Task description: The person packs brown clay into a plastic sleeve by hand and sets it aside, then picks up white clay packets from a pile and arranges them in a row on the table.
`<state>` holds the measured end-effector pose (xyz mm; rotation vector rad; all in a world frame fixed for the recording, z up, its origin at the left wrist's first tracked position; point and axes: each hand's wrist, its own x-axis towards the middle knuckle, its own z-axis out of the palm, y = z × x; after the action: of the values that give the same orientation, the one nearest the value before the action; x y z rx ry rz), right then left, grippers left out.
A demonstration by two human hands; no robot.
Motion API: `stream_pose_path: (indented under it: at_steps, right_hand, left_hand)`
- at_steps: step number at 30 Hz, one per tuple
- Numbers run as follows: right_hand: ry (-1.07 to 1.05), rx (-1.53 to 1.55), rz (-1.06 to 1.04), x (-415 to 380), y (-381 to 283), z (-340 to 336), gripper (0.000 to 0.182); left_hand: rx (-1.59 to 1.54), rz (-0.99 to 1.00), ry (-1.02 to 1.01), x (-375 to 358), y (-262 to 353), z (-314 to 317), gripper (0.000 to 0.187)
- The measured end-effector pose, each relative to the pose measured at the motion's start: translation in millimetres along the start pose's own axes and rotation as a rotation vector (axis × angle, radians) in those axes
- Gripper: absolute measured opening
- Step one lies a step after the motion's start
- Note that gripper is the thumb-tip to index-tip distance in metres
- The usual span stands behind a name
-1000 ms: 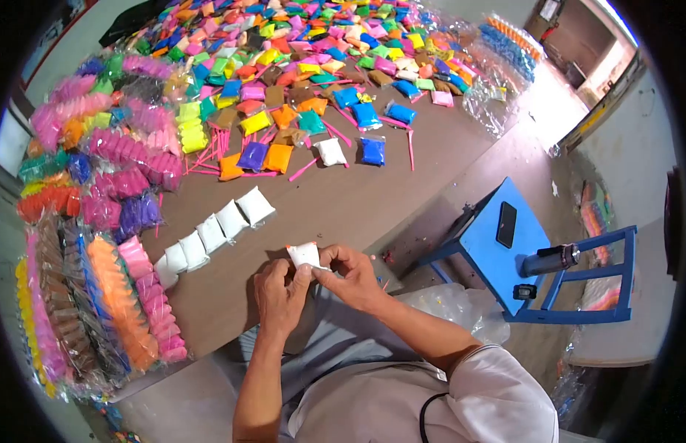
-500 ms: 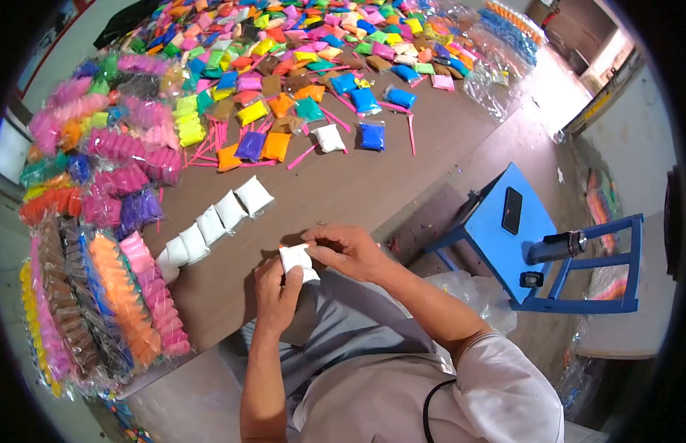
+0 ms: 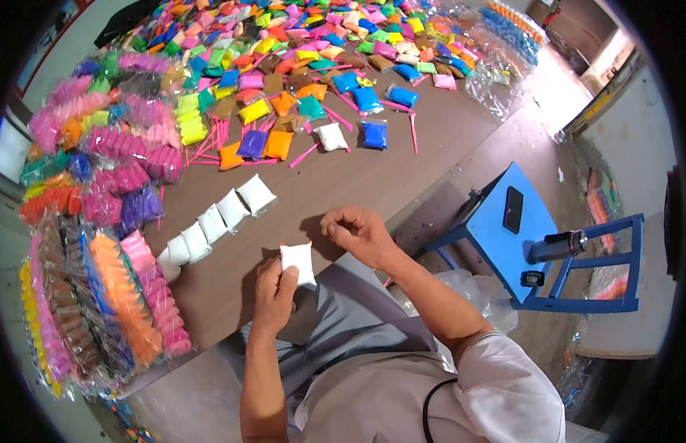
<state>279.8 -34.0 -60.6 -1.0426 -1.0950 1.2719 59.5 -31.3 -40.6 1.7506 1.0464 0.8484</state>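
Hard to make out at this size: contents of the small white packet (image 3: 298,263), its lower corner hidden behind the thumb; a trace of orange-red at its top corners, unclear whether seal or stick. Far end of the brown bench (image 3: 358,184) cut off by the lens edge, scattered coloured packets (image 3: 306,52) there blurring together. Bundled packs in clear wrap (image 3: 99,280) along the left side partly lost in the dark rim. Thin pink sticks (image 3: 313,151) lying among the nearer packets, ends tucked under some. Compared with half a second before: right hand (image 3: 360,235) no longer on the packet, now lifted off and apart from it, above and to the right; packet now held by the left hand (image 3: 273,289) alone and showing a fuller face. Row of white packets (image 3: 214,221) on the bench unchanged, phone (image 3: 513,210) and dark cylinder (image 3: 553,246) on the blue stool (image 3: 498,251) unchanged. Left grip closed on the packet, thumb and fingers pinching its lower edge, forearm rising from the lap, packet just over the near edge of the bench. Right grip loosely curled, fingertips drawn together near the thumb, holding nothing that can be seen, wrist bent, forearm crossing in from the white sleeve (image 3: 498,391).
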Motion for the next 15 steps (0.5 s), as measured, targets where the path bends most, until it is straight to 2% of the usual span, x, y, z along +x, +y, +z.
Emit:
stream_pose_path:
  at_steps: [2,6,8,9,11,15]
  right_hand:
    - [-0.081,-0.175,-0.076,-6,-8,3,0.021]
    - [-0.172,-0.273,-0.216,-2,-17,7,0.026]
    - [-0.283,-0.340,-0.137,1,-19,4,0.022]
    - [-0.284,-0.340,-0.139,3,-21,4,0.022]
    - [-0.301,-0.403,-0.010,5,-24,4,0.016]
    - [-0.301,-0.351,0.026,7,-22,0,0.015]
  left_hand:
    - [-0.037,-0.001,-0.007,0,1,0,0.039]
    - [-0.007,0.027,-0.011,-1,-4,2,0.040]
    - [-0.003,0.040,-0.009,-1,-6,1,0.041]
    - [0.043,0.057,-0.024,0,-7,-1,0.042]
    - [0.089,0.075,-0.040,0,-7,-2,0.042]
    - [0.183,0.092,-0.039,-1,-5,-1,0.044]
